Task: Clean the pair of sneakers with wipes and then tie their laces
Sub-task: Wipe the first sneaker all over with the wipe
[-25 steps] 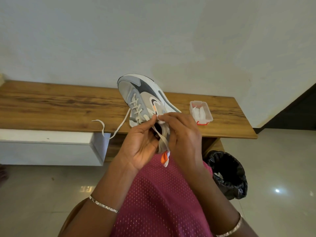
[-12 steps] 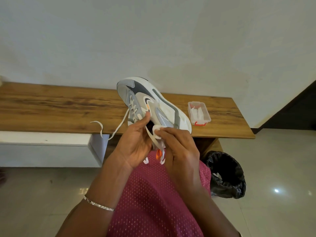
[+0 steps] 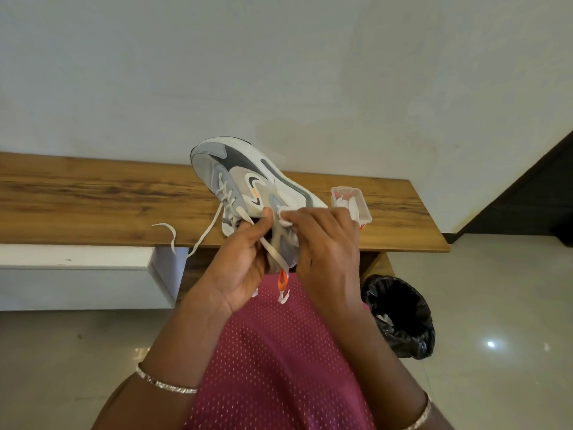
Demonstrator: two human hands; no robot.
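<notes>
A grey and white sneaker [image 3: 245,172] with a dark swoosh is held up in front of me, toe pointing away to the upper left. My left hand [image 3: 240,265] grips its heel collar, thumb on the tongue side. My right hand [image 3: 322,243] presses a small white wipe [image 3: 283,217] against the shoe's side near the collar. Its cream laces [image 3: 198,240] hang untied, one end trailing over the wooden bench [image 3: 93,197]. Only one sneaker is in view.
A clear plastic tub of wipes [image 3: 352,203] sits on the bench's right end. A black-lined bin [image 3: 400,315] stands on the tiled floor below right. A white drawer unit [image 3: 77,274] hangs under the bench. My lap in maroon mesh fabric [image 3: 279,367] is below.
My right hand with the wipe has moved from lower on the heel up to the side by the collar. The sneaker has tilted back slightly.
</notes>
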